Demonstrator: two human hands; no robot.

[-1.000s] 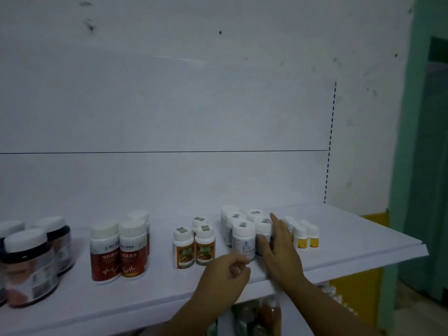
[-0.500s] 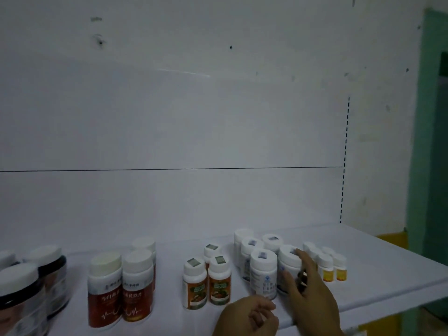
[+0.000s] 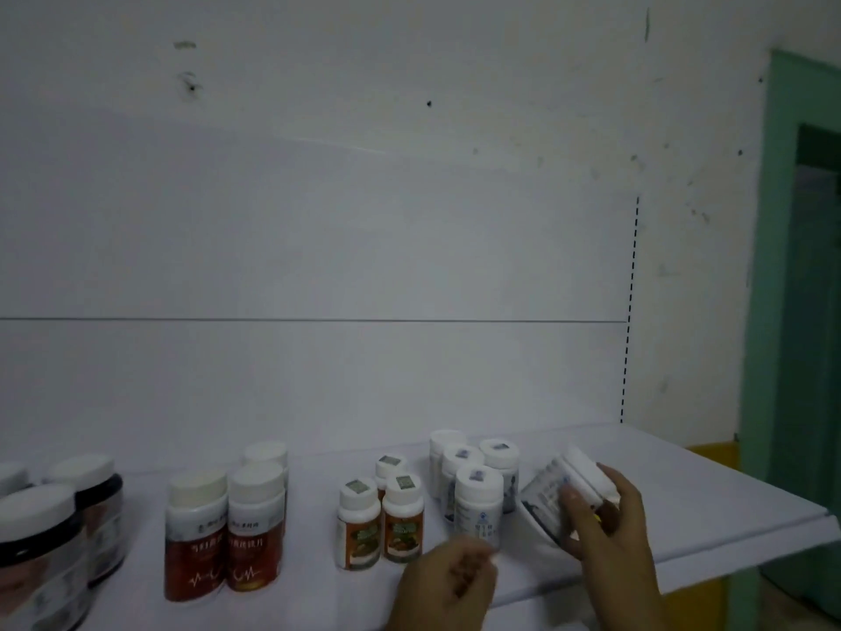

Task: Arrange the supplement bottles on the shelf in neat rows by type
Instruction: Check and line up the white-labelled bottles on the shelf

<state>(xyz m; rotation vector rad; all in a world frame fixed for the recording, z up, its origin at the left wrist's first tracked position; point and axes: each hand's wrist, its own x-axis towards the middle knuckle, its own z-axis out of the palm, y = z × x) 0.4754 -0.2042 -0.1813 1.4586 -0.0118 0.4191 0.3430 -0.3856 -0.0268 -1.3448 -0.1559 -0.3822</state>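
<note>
From the head view, well along by the look of it: grouped by kind along the flat white shelf (image 3: 682, 494), left to right, dark round jars with white lids (image 3: 41, 539), red-labelled white-capped plastic bottles (image 3: 255, 526), small orange-and-green-labelled bottles (image 3: 402, 526), then white blue-printed plastic bottles (image 3: 478, 498) standing close together; gripped in the right hand (image 3: 610, 535), just right of that cluster, one more white blue-labelled bottle (image 3: 548, 496), tilted with its cap toward the right, hard to tell whether clear of the shelf; low at the shelf front, the left hand (image 3: 448, 580), fingers curled, too blurred to judge as empty or holding; probably left to do: standing this bottle in line, squaring the rows.
</note>
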